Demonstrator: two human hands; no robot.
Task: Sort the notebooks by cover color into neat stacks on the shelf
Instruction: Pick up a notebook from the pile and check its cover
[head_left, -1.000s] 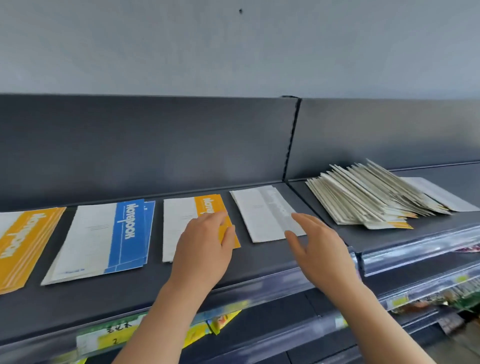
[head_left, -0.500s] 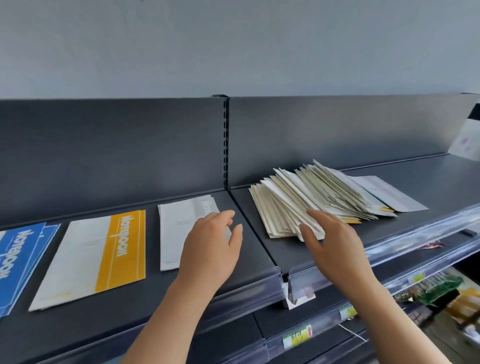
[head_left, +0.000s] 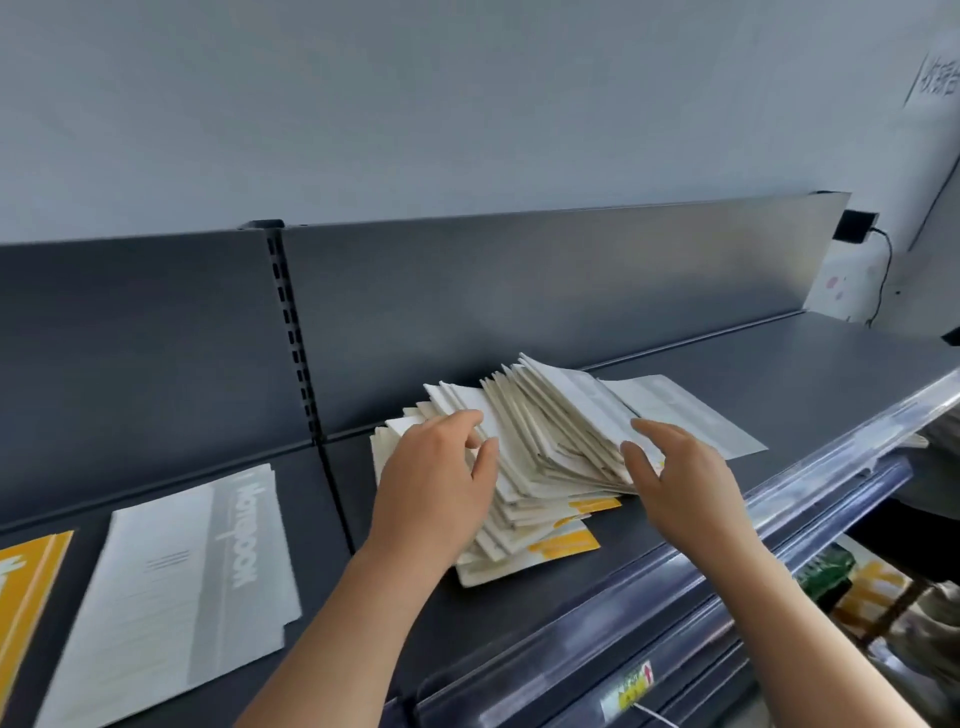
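Observation:
A slanted, fanned pile of notebooks (head_left: 550, 441) lies on the dark shelf (head_left: 810, 374), mostly white backs with yellow covers showing at its near edge. My left hand (head_left: 434, 488) rests on the pile's left end, fingertips on the notebook edges. My right hand (head_left: 675, 478) touches the pile's right side with relaxed fingers. Neither hand plainly grips a notebook. A grey-covered notebook stack (head_left: 176, 587) lies flat on the left shelf section, and a yellow-covered notebook (head_left: 26, 582) shows at the far left edge. One white notebook (head_left: 691, 421) lies flat behind the pile.
The shelf has a dark back panel with a slotted upright (head_left: 291, 338) between sections. A clear price rail (head_left: 727, 525) runs along the front edge. Lower shelves at the right hold packaged goods (head_left: 852, 587). Bare shelf surface extends to the right of the pile.
The view has swung right, so the blue and yellow stacks slid out to the left. Both hands moved from the sorted stacks onto the fanned pile.

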